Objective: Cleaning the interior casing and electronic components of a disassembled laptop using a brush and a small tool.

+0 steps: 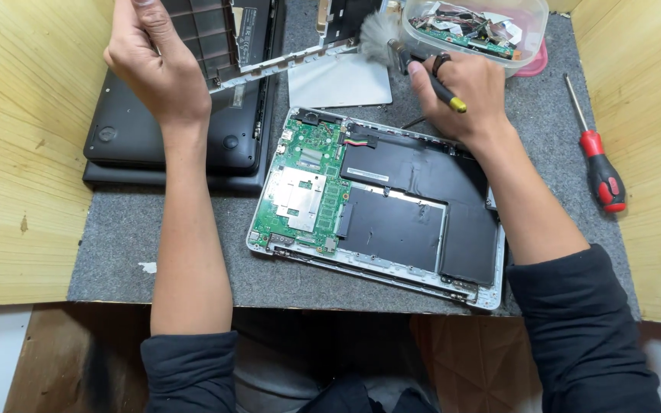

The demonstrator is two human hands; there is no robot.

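Note:
My left hand (154, 65) grips the edge of a grey laptop bottom cover (262, 38), held tilted up above the mat at the back. My right hand (460, 92) is shut on a small brush (392, 46) with a black handle and pale bristles that touch the cover's lower edge. In front of both hands lies an opened silver laptop base (380, 206) with a green circuit board (304, 183) on its left and a black battery (422, 206) on its right.
Two shut black laptops (170, 145) are stacked at the back left. A clear plastic tub (529, 30) of circuit parts stands at the back right. A red-handled screwdriver (598, 164) lies at the right. A grey mat (193, 260) is walled by wooden panels (17, 153).

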